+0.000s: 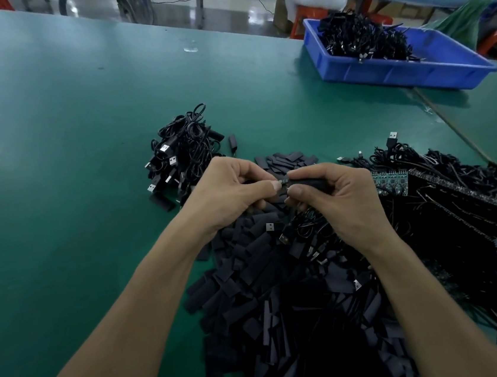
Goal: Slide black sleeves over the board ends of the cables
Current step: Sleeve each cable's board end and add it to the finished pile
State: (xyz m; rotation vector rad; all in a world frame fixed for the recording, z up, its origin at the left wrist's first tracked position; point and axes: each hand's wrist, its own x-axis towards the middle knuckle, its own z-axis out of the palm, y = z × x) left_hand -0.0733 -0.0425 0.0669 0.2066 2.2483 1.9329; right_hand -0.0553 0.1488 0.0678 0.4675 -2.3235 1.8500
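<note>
Loose sleeves heaped nearest; cable bundle beyond; blue bin far right.

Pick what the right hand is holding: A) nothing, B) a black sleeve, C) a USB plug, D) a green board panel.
B: the right hand pinches a black sleeve, right at the cable's board end that the left hand pinches.

Looks like a factory assembly floor: long green workbench, blue crate of cables at one o'clock.
</note>
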